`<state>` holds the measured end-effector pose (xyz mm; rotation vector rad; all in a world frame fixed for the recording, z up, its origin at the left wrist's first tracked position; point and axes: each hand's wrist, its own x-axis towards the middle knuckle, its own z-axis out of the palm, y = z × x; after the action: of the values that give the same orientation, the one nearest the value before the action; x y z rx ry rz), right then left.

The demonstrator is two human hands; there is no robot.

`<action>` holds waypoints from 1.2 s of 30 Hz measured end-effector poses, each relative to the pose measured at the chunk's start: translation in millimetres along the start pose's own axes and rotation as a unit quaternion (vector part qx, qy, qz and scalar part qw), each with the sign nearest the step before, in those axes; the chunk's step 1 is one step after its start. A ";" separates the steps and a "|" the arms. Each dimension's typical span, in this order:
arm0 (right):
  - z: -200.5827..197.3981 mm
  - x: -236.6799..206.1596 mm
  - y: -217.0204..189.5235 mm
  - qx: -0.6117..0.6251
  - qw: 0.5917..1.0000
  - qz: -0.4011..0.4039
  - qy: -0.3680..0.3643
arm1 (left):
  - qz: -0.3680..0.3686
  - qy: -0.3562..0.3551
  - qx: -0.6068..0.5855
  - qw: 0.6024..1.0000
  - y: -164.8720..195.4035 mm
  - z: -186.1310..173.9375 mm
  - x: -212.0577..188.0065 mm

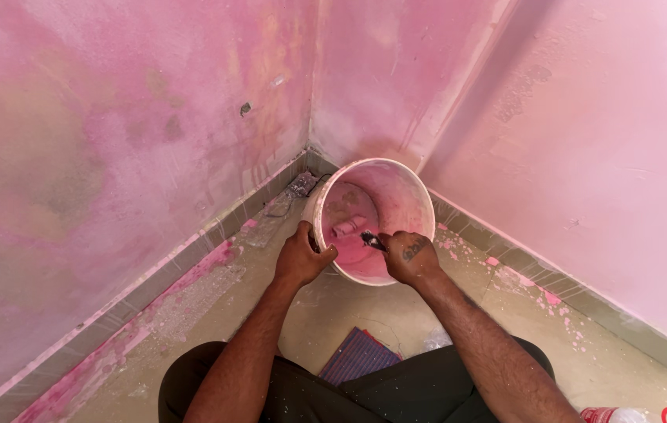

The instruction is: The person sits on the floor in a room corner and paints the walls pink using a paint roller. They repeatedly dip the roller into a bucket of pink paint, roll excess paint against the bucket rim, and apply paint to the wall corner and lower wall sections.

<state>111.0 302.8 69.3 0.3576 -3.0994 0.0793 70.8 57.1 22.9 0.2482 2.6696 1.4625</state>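
Head view: I see a white bucket (384, 196) tilted in the pink-walled corner, pink paint inside.
Left hand (300, 257): closed on the bucket's near rim.
Right hand (409, 255): closed around a dark tool handle (372, 240) reaching inside.
Floor: a ribbed dark mat (358, 355) lies near my knees.

bucket (396, 192): smooth plastic, paint-smeared | walls (114, 141): matt, blotchy plaster | floor (349, 305): rough, spattered
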 end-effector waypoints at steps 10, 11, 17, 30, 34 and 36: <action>7.6 14.7 -20.4 0.000 0.999 -0.011 0.044 | 0.023 -0.020 0.022 0.999 5.8 1.9 -3.3; 10.3 15.1 -20.7 -0.015 0.999 -0.016 0.025 | 0.027 -0.014 0.021 0.999 6.2 2.5 -3.5; 14.8 6.7 -10.6 -0.038 0.997 -0.060 -0.009 | 0.007 0.004 0.002 1.000 4.3 3.6 -0.5; -42.7 -71.4 2.0 0.056 0.986 0.010 0.155 | -0.007 0.012 -0.011 1.000 -4.4 -1.9 1.0; -37.6 -94.0 6.4 0.049 0.979 0.013 0.197 | -0.015 0.009 -0.005 1.000 -1.9 -1.2 -0.3; -33.0 -102.2 7.6 0.053 0.974 0.004 0.222 | -0.009 0.014 -0.008 1.000 -2.3 -1.2 -0.3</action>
<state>209.2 335.1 99.2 0.2834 -2.6588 0.2837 70.7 54.8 21.6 0.2032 2.6740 1.4925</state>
